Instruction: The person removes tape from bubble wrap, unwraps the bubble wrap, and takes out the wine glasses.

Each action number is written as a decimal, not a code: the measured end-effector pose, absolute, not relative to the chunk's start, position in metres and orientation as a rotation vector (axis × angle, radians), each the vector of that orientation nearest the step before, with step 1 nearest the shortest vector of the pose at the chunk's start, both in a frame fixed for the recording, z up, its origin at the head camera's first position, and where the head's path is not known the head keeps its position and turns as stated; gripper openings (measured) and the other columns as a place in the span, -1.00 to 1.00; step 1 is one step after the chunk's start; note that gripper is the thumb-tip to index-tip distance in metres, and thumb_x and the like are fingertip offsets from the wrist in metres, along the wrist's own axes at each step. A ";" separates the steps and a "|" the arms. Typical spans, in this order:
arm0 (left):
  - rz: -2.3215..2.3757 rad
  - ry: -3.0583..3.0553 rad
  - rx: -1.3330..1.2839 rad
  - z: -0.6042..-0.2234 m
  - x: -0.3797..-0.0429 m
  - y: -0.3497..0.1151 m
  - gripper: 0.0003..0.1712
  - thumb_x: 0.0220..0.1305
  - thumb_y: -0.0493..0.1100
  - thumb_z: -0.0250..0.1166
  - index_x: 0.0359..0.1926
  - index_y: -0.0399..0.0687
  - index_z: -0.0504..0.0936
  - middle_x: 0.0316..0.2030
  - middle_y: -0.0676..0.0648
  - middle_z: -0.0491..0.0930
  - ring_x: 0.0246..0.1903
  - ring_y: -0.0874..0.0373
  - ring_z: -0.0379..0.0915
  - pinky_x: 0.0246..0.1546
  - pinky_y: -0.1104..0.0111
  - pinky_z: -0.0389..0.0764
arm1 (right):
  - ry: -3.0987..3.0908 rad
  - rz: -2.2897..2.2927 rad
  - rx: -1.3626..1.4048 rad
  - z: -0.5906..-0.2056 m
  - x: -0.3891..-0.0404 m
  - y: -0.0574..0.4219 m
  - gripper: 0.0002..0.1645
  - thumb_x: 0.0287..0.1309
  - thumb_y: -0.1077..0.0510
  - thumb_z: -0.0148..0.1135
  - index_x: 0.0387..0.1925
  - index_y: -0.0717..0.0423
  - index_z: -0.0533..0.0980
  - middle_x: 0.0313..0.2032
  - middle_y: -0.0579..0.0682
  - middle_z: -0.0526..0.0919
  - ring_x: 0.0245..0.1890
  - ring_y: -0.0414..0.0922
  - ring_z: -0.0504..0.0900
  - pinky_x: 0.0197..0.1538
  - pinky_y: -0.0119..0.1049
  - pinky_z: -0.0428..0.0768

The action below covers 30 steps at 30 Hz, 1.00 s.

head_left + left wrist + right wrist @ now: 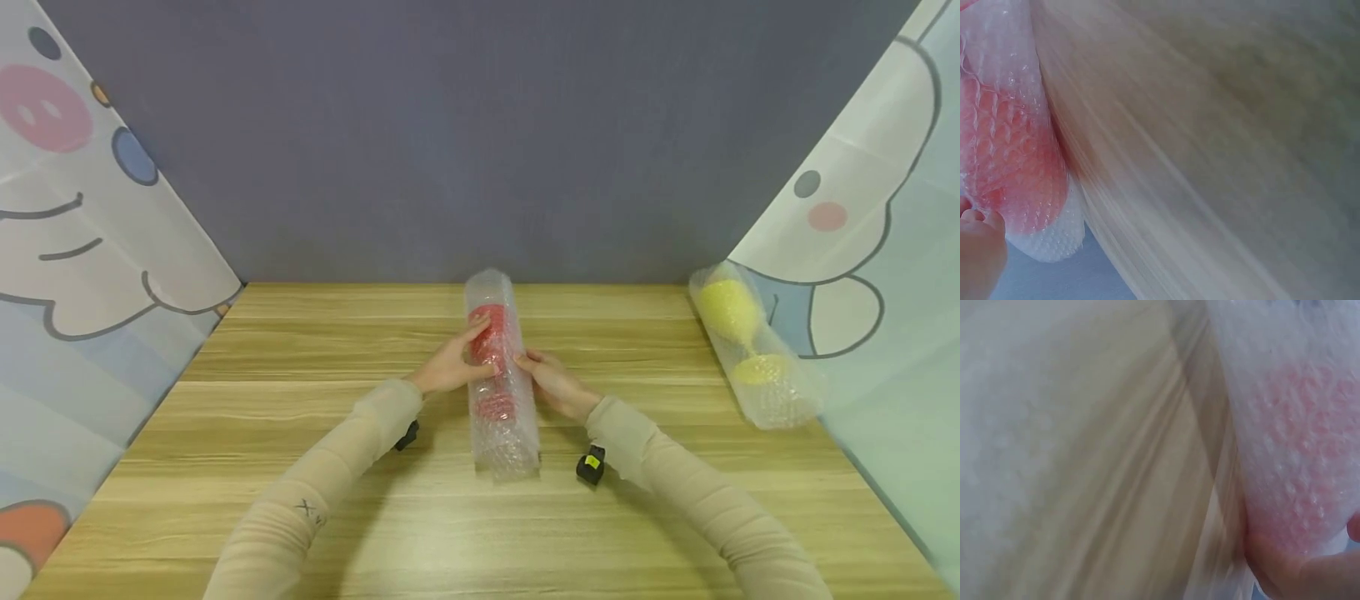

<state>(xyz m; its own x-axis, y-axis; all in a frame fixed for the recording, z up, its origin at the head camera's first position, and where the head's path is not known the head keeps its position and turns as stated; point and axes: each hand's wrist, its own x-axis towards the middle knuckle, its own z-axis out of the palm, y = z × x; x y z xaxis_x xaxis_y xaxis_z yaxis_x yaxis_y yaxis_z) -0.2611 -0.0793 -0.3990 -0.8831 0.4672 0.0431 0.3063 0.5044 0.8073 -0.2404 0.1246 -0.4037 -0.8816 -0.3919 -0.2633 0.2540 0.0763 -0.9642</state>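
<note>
A red goblet-like object [489, 333], rolled in clear bubble wrap [504, 446], lies lengthwise in the middle of the wooden table. My left hand [450, 362] grips the roll from the left, thumb and fingers spread over its upper side. In the left wrist view, its fingertips [992, 222] pinch at the wrap. From the right, my right hand [557, 385] holds the roll's edge with the thumb on top; its other fingers are mostly hidden. The right wrist view shows this hand [1297, 572] against the wrap, pink-red showing through.
Another bubble-wrapped roll with a yellow goblet-like object [727, 308] inside lies at the table's right edge. A dark grey panel [480, 142] stands behind the table [300, 333]. Cartoon-printed sheets flank both sides. A small black device [590, 467] sits by the right wrist.
</note>
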 end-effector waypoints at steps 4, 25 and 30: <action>1.316 2.555 0.648 -0.398 -0.262 -0.078 0.01 0.05 0.02 0.34 0.42 0.27 -0.07 0.43 0.15 -0.18 0.40 0.00 -0.23 0.35 -0.01 -0.02 | 2.043 -1.764 -0.086 -0.406 -0.244 0.127 -0.35 0.34 0.01 -0.13 0.34 0.25 0.08 0.27 0.16 0.30 0.28 0.03 0.26 0.37 -0.09 0.16; 1.263 2.607 0.727 -0.396 -0.262 -0.072 0.04 0.01 0.01 0.36 0.42 0.12 -0.06 0.44 0.05 -0.21 0.41 -0.03 -0.26 0.36 -0.03 -0.10 | 2.807 -1.322 -0.508 -0.373 -0.250 0.120 -0.47 0.13 -0.02 0.20 0.04 0.23 0.46 -0.01 0.18 0.56 -0.05 0.05 0.57 -0.03 -0.16 0.60; 1.238 2.623 0.758 -0.395 -0.261 -0.068 0.04 0.01 -0.03 0.37 0.43 0.09 -0.05 0.44 0.02 -0.20 0.40 -0.05 -0.26 0.35 -0.05 -0.07 | 2.944 -1.175 -0.576 -0.371 -0.248 0.112 -0.48 0.01 -0.02 0.31 -0.06 0.23 0.52 -0.06 0.16 0.57 -0.12 0.02 0.57 -0.06 -0.14 0.59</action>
